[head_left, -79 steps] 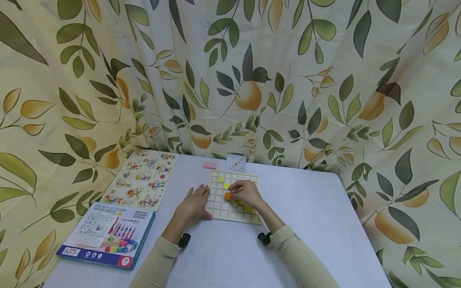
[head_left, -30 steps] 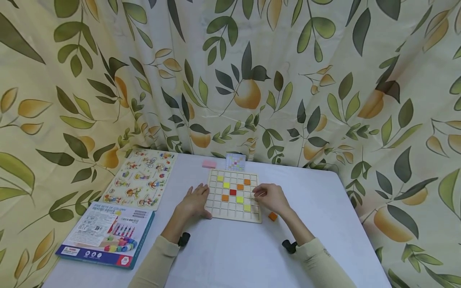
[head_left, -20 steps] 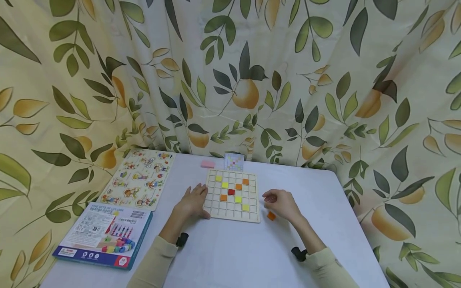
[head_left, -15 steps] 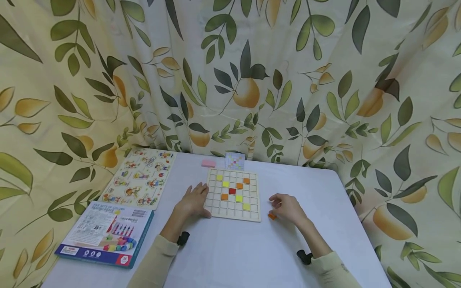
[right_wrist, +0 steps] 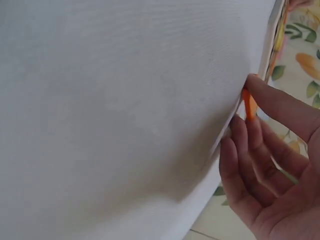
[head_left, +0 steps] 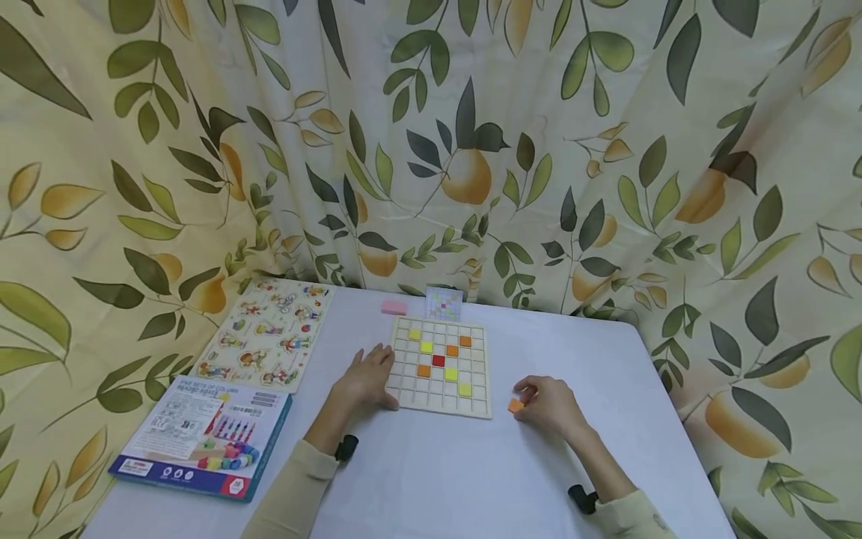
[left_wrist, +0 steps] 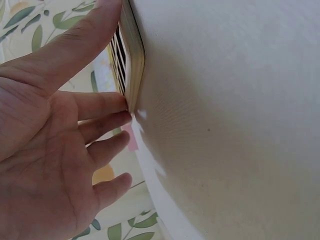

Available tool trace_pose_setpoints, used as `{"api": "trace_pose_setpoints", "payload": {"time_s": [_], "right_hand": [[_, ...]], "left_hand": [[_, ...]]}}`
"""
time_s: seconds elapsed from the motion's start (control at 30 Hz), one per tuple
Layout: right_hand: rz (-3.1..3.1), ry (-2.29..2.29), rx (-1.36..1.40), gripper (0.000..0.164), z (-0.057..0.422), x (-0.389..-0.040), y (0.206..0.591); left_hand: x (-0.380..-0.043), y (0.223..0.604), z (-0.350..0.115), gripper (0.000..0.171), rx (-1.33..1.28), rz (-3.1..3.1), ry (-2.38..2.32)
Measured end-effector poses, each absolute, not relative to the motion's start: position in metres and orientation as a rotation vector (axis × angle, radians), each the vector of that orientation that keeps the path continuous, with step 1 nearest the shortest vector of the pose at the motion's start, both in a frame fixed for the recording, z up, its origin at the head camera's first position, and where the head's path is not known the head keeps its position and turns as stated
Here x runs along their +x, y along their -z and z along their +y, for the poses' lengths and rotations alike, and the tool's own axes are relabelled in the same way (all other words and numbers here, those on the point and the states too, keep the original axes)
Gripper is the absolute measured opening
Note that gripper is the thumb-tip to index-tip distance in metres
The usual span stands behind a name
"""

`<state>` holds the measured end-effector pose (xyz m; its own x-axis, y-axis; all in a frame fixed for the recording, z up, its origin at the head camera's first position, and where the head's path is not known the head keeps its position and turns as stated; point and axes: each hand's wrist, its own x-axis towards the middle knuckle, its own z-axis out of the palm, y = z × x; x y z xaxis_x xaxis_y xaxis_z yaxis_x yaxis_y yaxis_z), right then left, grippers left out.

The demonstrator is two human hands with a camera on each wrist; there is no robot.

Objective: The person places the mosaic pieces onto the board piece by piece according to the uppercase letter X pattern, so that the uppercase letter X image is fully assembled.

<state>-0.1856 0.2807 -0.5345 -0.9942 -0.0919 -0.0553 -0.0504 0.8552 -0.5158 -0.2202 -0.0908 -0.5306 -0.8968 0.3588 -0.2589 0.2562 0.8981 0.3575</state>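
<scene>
A pale grid board [head_left: 474, 374] lies on the table with yellow tiles [head_left: 450, 374], orange tiles [head_left: 453, 350] and one red tile [head_left: 438, 361] in diagonal lines of cells. Along the board's left edge my left hand [head_left: 366, 380] rests with spread, mostly straight fingers; in the left wrist view the thumb [left_wrist: 75, 45] and fingertips touch its side. To the right of the board, my right hand [head_left: 551, 404] pinches a loose orange tile [head_left: 515, 405] between thumb and fingers, at the tabletop. The right wrist view shows this orange tile [right_wrist: 250, 105] edge-on.
Behind the board stand a small pattern card [head_left: 444, 305] and a pink block [head_left: 393, 308]. A sticker-like picture sheet [head_left: 266, 337] and a boxed bead set [head_left: 202, 438] lie at the left. A patterned curtain [head_left: 431, 150] hangs behind the table.
My right hand has moved from over the board rightward and nearer to me, onto the loose orange tile, which it now pinches. The tiles it covered show. My left hand stays at the board.
</scene>
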Motion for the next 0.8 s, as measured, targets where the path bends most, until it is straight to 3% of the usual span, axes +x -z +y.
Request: {"api": "trace_pose_setpoints", "payload": {"time_s": [0.4, 0.8], "right_hand": [[3.000, 1.027, -0.216, 0.027, 0.292, -0.185, 0.538], [2.940, 1.197, -0.237, 0.029, 0.271, -0.201, 0.524]], "left_hand": [[-0.219, 0.530, -0.088, 0.108, 0.445, 2.748, -0.406], [-0.220, 0.530, -0.087, 0.107, 0.429, 2.760, -0.400]]}}
